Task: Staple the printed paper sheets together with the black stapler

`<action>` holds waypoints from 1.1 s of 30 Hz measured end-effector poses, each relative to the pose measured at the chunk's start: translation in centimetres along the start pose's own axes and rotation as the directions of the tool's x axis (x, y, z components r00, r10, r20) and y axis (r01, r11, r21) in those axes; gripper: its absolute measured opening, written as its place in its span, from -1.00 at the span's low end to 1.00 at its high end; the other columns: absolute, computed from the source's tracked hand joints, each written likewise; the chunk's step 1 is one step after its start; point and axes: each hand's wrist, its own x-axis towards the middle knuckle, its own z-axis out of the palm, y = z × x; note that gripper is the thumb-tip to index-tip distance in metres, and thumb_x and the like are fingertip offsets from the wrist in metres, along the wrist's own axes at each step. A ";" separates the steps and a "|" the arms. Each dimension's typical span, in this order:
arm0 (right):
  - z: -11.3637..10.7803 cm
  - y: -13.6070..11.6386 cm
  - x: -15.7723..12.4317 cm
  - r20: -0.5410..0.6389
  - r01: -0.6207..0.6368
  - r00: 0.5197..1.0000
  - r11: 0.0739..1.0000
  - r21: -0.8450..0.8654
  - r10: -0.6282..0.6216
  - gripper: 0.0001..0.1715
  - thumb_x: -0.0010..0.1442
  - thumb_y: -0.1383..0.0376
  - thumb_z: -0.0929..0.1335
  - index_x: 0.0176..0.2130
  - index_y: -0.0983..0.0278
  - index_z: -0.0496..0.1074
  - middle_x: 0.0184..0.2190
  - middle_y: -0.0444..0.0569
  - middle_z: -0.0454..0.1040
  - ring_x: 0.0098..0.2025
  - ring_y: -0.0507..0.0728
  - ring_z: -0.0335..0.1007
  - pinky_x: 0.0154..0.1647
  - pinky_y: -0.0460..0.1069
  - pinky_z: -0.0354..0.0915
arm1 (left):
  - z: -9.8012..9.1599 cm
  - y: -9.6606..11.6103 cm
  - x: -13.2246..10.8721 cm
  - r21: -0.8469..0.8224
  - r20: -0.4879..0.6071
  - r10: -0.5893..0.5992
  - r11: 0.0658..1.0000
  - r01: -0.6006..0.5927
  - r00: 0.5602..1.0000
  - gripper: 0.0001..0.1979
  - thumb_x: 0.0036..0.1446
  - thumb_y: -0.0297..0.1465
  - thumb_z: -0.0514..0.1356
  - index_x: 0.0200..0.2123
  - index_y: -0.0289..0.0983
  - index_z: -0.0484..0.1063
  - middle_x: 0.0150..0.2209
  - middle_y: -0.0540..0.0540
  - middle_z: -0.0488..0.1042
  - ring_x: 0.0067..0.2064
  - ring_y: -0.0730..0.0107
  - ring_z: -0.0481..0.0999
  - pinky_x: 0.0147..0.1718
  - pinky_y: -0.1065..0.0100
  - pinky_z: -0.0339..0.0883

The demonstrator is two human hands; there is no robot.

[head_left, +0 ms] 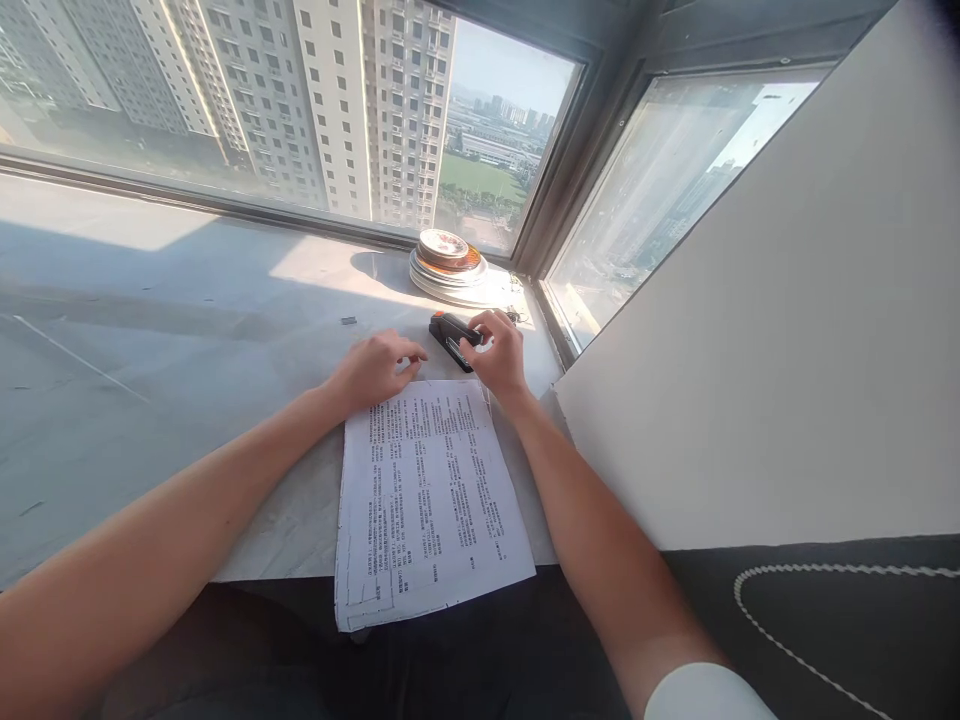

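Note:
A stack of printed paper sheets [427, 500] lies on the grey windowsill [187, 360], its near edge hanging over the sill's front. My left hand [373, 368] rests with curled fingers on the top left corner of the sheets. My right hand [495, 352] is closed around a black stapler [451, 334] that sits just beyond the top edge of the paper. The stapler's near end is hidden under my fingers.
A pile of decorated plates [450, 268] stands at the back of the sill by the window corner. A small dark bit [348, 321] lies on the sill to the left. A white wall [787, 330] rises on the right. Dark fabric with white stitching [817, 630] is at lower right.

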 end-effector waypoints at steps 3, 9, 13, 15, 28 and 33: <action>-0.1 0.1 0.0 -0.040 -0.036 0.999 0.999 -0.023 0.036 -0.82 0.08 0.35 0.41 -0.32 0.18 0.32 -0.39 -0.17 0.28 -0.39 0.07 0.23 -0.30 0.01 0.22 | -0.1 -0.2 0.2 -0.055 0.091 0.107 0.993 -0.103 0.990 -0.78 0.27 -0.39 0.18 -0.15 -0.17 0.65 -0.19 -0.08 0.67 -0.11 0.21 0.56 -0.09 0.14 0.42; -0.1 -0.3 -0.2 -0.010 -0.160 0.987 0.986 -0.045 0.160 -0.73 0.03 0.36 0.39 -0.36 0.14 0.19 -0.58 -0.29 0.09 -0.52 0.04 0.01 -0.44 -0.02 0.03 | -0.5 0.2 0.3 -0.151 0.217 0.198 0.974 -0.167 0.956 -0.78 0.27 -0.36 0.21 -0.13 -0.13 0.66 -0.15 -0.06 0.67 -0.11 0.23 0.59 -0.03 0.13 0.41; 0.0 -0.8 -0.4 -0.053 -0.179 0.983 0.983 -0.050 0.177 -0.64 0.09 0.32 0.42 -0.40 0.15 0.11 -0.61 -0.31 0.06 -0.55 0.03 -0.07 -0.46 -0.02 0.00 | -0.3 0.0 0.2 -0.163 0.274 0.213 0.971 -0.173 0.938 -0.76 0.27 -0.34 0.22 -0.08 -0.09 0.67 -0.12 -0.05 0.67 -0.09 0.24 0.60 -0.01 0.13 0.41; 0.0 -1.0 -0.4 -0.060 -0.170 0.984 0.985 -0.026 0.168 -0.62 0.19 0.22 0.43 -0.40 0.15 0.12 -0.62 -0.32 0.07 -0.56 0.02 -0.05 -0.43 -0.02 0.06 | -0.2 -0.1 0.2 -0.168 0.289 0.223 0.969 -0.180 0.931 -0.76 0.28 -0.34 0.22 -0.07 -0.09 0.67 -0.10 -0.07 0.67 -0.10 0.24 0.61 -0.01 0.13 0.41; 0.3 -0.9 -0.5 -0.034 -0.148 0.988 0.988 0.049 0.150 -0.59 0.36 0.13 0.38 -0.39 0.15 0.11 -0.65 -0.32 0.09 -0.59 0.01 0.01 -0.42 -0.04 0.11 | -0.3 -0.7 0.3 -0.152 0.310 0.202 0.975 -0.161 0.929 -0.77 0.30 -0.28 0.23 -0.06 -0.10 0.66 -0.08 -0.09 0.64 -0.09 0.23 0.60 -0.03 0.14 0.38; 0.3 -1.0 -0.5 -0.044 -0.141 0.989 0.988 0.060 0.144 -0.59 0.34 0.14 0.39 -0.40 0.15 0.11 -0.64 -0.33 0.10 -0.58 0.00 0.00 -0.41 -0.04 0.12 | -0.3 -0.7 0.4 -0.158 0.316 0.189 0.977 -0.145 0.930 -0.81 0.27 -0.27 0.24 -0.16 -0.12 0.67 -0.10 -0.09 0.63 -0.12 0.23 0.58 -0.05 0.14 0.38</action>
